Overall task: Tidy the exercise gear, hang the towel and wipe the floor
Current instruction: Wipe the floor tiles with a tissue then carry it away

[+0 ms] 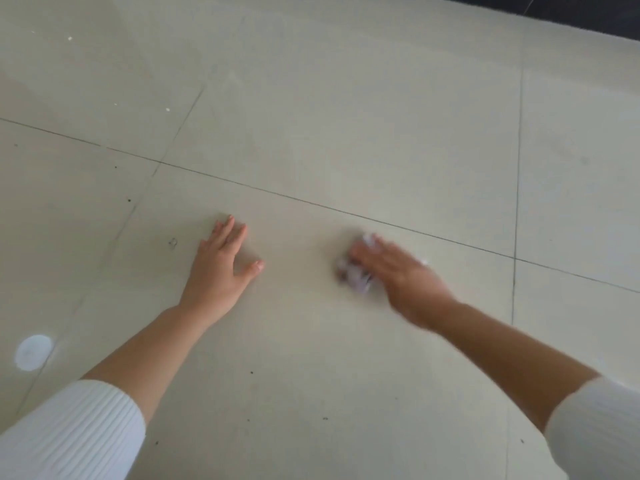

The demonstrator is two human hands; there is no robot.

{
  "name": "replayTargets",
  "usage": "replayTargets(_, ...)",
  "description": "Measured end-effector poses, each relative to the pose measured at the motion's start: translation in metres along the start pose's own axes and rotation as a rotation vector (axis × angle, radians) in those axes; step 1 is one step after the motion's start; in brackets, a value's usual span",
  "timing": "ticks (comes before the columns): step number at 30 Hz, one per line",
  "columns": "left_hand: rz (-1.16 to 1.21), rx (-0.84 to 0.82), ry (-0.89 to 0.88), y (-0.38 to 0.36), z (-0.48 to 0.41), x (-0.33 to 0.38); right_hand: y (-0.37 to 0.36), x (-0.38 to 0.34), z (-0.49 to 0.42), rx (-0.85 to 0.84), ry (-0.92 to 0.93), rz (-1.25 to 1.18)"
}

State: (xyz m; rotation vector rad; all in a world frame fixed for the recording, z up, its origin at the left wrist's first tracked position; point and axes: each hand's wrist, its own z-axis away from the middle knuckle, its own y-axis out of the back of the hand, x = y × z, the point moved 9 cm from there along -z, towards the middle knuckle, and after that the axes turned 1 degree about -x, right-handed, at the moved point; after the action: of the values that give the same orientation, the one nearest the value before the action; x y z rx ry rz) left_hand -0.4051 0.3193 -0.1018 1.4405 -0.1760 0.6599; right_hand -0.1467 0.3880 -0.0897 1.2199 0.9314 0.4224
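Observation:
My right hand (398, 275) lies over a crumpled white wad, cloth or tissue (356, 277), and presses it onto the pale tiled floor (329, 133). Hand and wad are blurred by motion, so the fingers' exact hold is unclear. My left hand (221, 268) rests flat on the floor to the left, fingers straight and thumb spread, holding nothing. Both forearms are bare, with white ribbed sleeves pushed up.
Small dark specks dot the tiles near me (251, 372) and a small mark (172, 242) lies left of my left hand. A round white light reflection (33, 351) shows at the lower left. A dark strip (588, 12) borders the floor at the top right.

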Motion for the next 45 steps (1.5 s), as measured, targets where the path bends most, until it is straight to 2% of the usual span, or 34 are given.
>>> replayTargets(3,-0.035,0.015,0.044,0.003,0.022,-0.01,0.025,0.057,-0.002,0.161,-0.569,-0.127)
replayTargets(4,-0.053,0.004,0.056,0.003,0.029,-0.014,0.022,0.054,-0.004,0.17,-0.658,-0.145)
replayTargets(5,-0.083,-0.016,0.056,0.002,0.036,-0.017,0.018,0.04,-0.007,0.173,-0.673,-0.152)
replayTargets(6,-0.124,-0.039,0.047,0.0,0.043,-0.019,0.008,0.018,-0.013,0.166,-0.6,-0.142)
replayTargets(8,-0.211,-0.072,0.03,-0.002,0.056,-0.023,-0.019,-0.049,-0.021,0.122,-0.288,-0.15)
replayTargets(11,-0.299,-0.073,0.086,0.003,0.071,-0.043,-0.055,-0.143,-0.017,-0.092,0.194,-0.133)
replayTargets(13,-0.354,-0.08,0.106,0.007,0.08,-0.058,-0.062,-0.157,-0.026,-0.208,0.382,-0.11)
replayTargets(14,-0.365,-0.083,0.1,0.008,0.084,-0.063,-0.059,-0.153,-0.037,-0.207,0.415,-0.089)
replayTargets(16,-0.351,-0.085,0.088,0.011,0.088,-0.066,-0.041,-0.129,-0.068,-0.127,0.317,-0.069)
replayTargets(20,-0.272,-0.076,0.111,0.015,0.086,-0.063,-0.013,-0.059,-0.134,0.012,-0.188,-0.072)
replayTargets(22,-0.255,-0.077,0.123,0.016,0.087,-0.063,-0.01,-0.052,-0.149,0.082,-0.338,-0.092)
replayTargets(24,-0.243,-0.084,0.134,0.016,0.086,-0.064,-0.022,-0.069,-0.151,0.098,-0.321,-0.105)
replayTargets(28,-0.229,-0.092,0.181,0.016,0.083,-0.063,-0.052,-0.126,-0.116,0.003,0.027,-0.089)
replayTargets(31,-0.245,-0.092,0.23,0.014,0.082,-0.059,-0.067,-0.15,-0.075,-0.11,0.217,-0.074)
replayTargets(35,-0.316,-0.123,0.333,0.007,0.084,-0.049,-0.071,-0.163,-0.015,-0.241,0.361,-0.11)
replayTargets(37,-0.389,-0.142,0.323,-0.002,0.09,-0.034,-0.068,-0.161,0.013,-0.302,0.409,-0.114)
replayTargets(39,-0.442,-0.136,0.249,-0.014,0.101,-0.014,-0.062,-0.143,0.033,-0.284,0.4,-0.081)
replayTargets(41,-0.433,-0.127,0.193,-0.027,0.111,0.003,-0.052,-0.109,0.043,-0.212,0.297,-0.023)
replayTargets(45,-0.462,-0.167,0.129,-0.04,0.118,0.025,-0.013,-0.03,0.06,-0.032,-0.152,-0.02)
